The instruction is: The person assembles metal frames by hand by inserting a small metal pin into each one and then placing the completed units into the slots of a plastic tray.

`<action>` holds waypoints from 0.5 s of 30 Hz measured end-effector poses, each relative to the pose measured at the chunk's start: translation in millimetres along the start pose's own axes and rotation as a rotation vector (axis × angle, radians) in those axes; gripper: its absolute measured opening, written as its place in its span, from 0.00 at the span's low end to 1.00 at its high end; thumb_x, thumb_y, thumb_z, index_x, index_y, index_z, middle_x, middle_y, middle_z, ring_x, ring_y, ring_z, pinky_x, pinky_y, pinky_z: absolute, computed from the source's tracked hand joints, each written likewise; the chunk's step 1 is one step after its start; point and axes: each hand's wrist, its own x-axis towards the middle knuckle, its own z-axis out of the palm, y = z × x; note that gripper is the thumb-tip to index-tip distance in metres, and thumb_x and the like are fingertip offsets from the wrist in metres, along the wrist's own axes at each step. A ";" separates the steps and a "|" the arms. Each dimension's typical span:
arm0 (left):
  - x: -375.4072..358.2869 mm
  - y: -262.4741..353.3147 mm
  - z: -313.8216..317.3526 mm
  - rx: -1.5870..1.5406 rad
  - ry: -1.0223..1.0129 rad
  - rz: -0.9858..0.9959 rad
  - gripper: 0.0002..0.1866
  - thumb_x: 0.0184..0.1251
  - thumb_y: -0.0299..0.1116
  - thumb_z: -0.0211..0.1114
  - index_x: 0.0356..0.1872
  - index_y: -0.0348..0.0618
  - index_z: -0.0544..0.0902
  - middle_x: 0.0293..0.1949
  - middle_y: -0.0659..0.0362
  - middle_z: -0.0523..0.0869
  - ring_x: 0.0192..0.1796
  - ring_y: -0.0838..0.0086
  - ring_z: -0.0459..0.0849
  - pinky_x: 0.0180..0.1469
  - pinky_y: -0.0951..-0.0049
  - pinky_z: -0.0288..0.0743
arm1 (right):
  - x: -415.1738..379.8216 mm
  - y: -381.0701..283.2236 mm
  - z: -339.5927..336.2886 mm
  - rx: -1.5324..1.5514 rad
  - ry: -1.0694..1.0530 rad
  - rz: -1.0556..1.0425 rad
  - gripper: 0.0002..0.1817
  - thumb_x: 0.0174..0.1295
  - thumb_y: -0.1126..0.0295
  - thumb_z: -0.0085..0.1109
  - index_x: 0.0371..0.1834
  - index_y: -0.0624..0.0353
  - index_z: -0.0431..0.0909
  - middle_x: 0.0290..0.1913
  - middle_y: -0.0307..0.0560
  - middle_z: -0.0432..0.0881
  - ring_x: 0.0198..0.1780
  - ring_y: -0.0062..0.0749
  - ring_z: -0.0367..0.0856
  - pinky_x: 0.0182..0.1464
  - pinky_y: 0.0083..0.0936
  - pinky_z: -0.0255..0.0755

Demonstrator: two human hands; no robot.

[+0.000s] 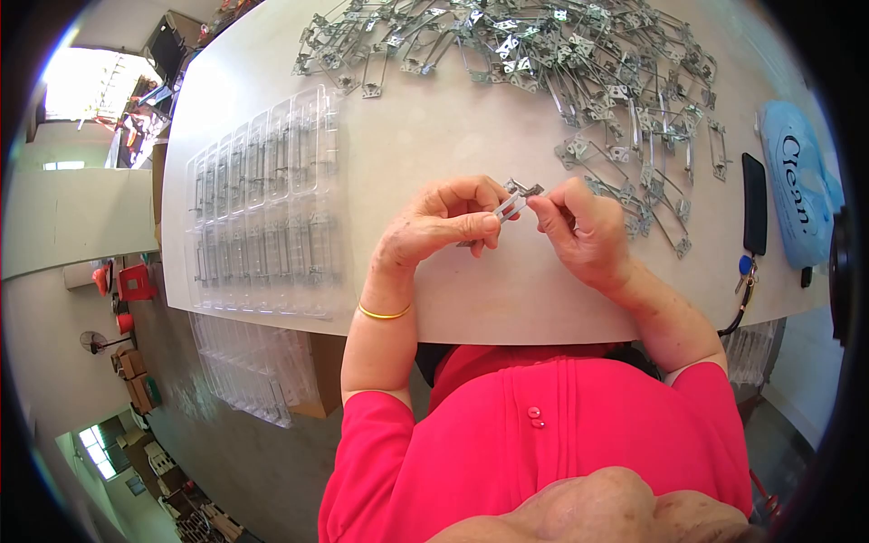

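Note:
Over the pale table [398,308], near its front edge, my left hand [444,222] pinches a small metal bracket [513,204] between thumb and fingers. Close by on the right, my right hand [584,226] has its thumb and index finger pressed together at the bracket's right end. The fingers hide part of the bracket. Beyond my hands lies a large loose pile of similar metal brackets [579,54]. To the left, a clear plastic tray [333,208] holds rows of brackets in its slots.
At the right of the table are a black phone [754,204], a blue "Clean" packet [797,181] and keys on a dark strap [747,281]. More clear trays [249,366] stand below the table's left front edge, beside a cardboard box [324,371].

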 end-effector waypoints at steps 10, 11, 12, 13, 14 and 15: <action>0.2 -2.9 -1.6 0.015 -0.002 0.017 0.10 0.74 0.33 0.67 0.38 0.35 0.82 0.46 0.46 0.85 0.36 0.71 0.85 0.33 0.75 0.78 | 1.4 -2.2 -4.2 -0.156 -0.012 -0.184 0.13 0.62 0.77 0.71 0.31 0.58 0.71 0.18 0.46 0.74 0.16 0.39 0.74 0.20 0.32 0.66; 0.1 -2.8 -1.8 0.015 -0.002 0.017 0.10 0.74 0.33 0.67 0.38 0.35 0.82 0.46 0.46 0.85 0.36 0.71 0.85 0.33 0.75 0.78 | 1.2 -2.3 -4.9 -0.171 -0.013 -0.201 0.13 0.62 0.78 0.71 0.30 0.58 0.71 0.17 0.46 0.73 0.16 0.39 0.74 0.19 0.32 0.65; -0.2 -2.6 -2.0 -0.012 0.032 0.001 0.10 0.74 0.33 0.67 0.38 0.35 0.82 0.46 0.46 0.86 0.36 0.71 0.85 0.33 0.75 0.78 | 1.4 -2.1 -5.2 -0.171 -0.013 -0.201 0.13 0.62 0.78 0.71 0.30 0.58 0.71 0.17 0.46 0.73 0.16 0.39 0.74 0.19 0.32 0.65; -0.5 -2.3 -2.3 -0.038 0.066 -0.016 0.10 0.75 0.33 0.66 0.39 0.35 0.82 0.46 0.46 0.86 0.36 0.71 0.86 0.33 0.75 0.78 | 1.7 -1.8 -5.4 -0.136 -0.004 -0.202 0.13 0.61 0.78 0.71 0.30 0.58 0.71 0.16 0.45 0.73 0.14 0.37 0.73 0.19 0.32 0.65; 0.0 -2.4 -3.6 -0.038 0.066 -0.016 0.10 0.75 0.33 0.66 0.39 0.35 0.82 0.46 0.46 0.86 0.36 0.71 0.86 0.33 0.75 0.78 | 1.9 -1.5 -5.7 -0.102 0.005 -0.203 0.13 0.61 0.78 0.71 0.31 0.58 0.72 0.15 0.44 0.72 0.13 0.35 0.71 0.18 0.31 0.64; 1.2 -2.8 -5.8 -0.049 0.105 -0.012 0.10 0.75 0.34 0.67 0.42 0.36 0.83 0.43 0.51 0.87 0.36 0.74 0.85 0.33 0.76 0.78 | 1.3 -0.9 -6.8 -0.102 0.005 -0.203 0.13 0.61 0.78 0.71 0.31 0.58 0.72 0.15 0.44 0.72 0.13 0.35 0.71 0.18 0.31 0.64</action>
